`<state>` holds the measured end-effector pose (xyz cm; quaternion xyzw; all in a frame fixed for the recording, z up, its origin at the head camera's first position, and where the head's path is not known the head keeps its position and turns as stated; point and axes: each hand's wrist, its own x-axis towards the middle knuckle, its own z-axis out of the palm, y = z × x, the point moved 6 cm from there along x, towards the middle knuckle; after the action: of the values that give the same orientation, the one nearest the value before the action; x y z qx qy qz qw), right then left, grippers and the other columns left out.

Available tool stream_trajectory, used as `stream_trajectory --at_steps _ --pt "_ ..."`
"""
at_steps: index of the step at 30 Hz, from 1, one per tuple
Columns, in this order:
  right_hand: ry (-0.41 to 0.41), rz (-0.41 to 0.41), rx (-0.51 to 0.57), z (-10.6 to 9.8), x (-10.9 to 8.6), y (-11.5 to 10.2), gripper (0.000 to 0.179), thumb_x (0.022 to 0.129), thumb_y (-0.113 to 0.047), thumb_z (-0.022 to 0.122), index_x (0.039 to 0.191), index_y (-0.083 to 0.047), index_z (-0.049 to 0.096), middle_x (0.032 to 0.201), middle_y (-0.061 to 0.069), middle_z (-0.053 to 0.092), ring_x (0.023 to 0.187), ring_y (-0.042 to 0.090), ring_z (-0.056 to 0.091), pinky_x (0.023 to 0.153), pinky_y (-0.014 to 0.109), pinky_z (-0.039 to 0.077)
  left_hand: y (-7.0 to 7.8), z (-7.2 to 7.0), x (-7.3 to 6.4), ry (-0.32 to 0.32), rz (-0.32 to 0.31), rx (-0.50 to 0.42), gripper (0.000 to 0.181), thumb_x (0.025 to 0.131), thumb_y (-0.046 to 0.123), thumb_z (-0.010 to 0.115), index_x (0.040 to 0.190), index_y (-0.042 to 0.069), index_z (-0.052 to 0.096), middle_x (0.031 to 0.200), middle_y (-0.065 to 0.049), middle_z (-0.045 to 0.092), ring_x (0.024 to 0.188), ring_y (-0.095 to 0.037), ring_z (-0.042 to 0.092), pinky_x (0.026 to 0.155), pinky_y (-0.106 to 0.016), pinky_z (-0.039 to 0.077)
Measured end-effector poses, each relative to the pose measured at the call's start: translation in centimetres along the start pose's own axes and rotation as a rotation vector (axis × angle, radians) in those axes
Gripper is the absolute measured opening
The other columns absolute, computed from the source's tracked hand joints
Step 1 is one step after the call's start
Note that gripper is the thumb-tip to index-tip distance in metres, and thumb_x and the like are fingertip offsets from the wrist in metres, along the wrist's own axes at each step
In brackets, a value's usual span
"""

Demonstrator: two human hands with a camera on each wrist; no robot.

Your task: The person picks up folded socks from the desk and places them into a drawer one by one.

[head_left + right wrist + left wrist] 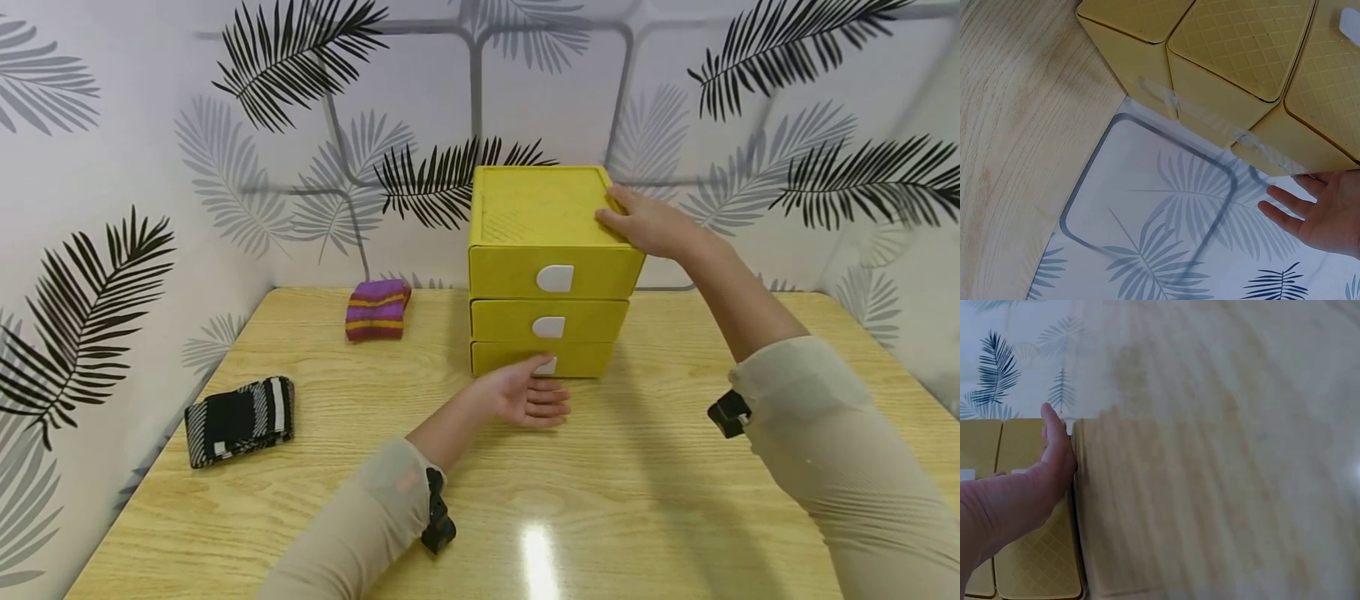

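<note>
Apparently, an early stage or a pause is shown, since all three drawers of the yellow cabinet (540, 204) are closed. Two folded textiles, a purple striped one (377, 310) and a black-and-white one (238, 421), are laid outside it on the worktop (585, 500), to its left. What may be held inside the drawers cannot be seen, so what has been completed cannot be judged further; no drawer is yet pulled out.

The cabinet is stood upright near the back of the worktop, within reach of both grips. The left grip (525, 396) is placed at the front of the bottom drawer (585, 360): its white handle (549, 367) is partly covered by the thumb, while the other fingers are held out straight just below, with nothing grasped. Whether the handle is actually touched cannot be told. The right grip (652, 223) is rested on the cabinet's top right edge, the thumb laid on the top and the fingers extended loosely along the side, unclenched. A clear strip (1241, 134) can be seen across that side.
</note>
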<state>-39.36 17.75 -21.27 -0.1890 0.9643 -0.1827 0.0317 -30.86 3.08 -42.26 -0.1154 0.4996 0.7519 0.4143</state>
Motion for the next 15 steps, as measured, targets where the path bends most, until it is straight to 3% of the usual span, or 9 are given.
stream_trajectory --at_steps 7,15 --pt "-0.006 0.009 -0.005 0.01 0.01 -0.01 0.065 0.100 -0.040 0.027 0.146 0.001 0.005 0.149 0.024 0.007 0.135 0.037 0.006 0.107 0.048 0.007 0.02 0.21 0.39 0.026 0.063 -0.198 0.057 0.095 0.033 0.050 0.132 -0.006 0.031 0.130 -0.022 0.046 0.117 -0.037 0.046 0.093 -0.043 0.041" --pt "-0.004 0.011 0.009 -0.02 -0.12 0.09 0.065 0.100 -0.040 0.027 0.147 -0.001 0.005 0.149 0.023 0.008 0.134 0.037 0.009 0.106 0.050 0.009 -0.02 0.41 0.23 0.051 0.080 -0.251 0.052 0.095 0.030 0.051 0.129 -0.006 0.034 0.129 -0.023 0.047 0.116 -0.037 0.047 0.091 -0.042 0.042"
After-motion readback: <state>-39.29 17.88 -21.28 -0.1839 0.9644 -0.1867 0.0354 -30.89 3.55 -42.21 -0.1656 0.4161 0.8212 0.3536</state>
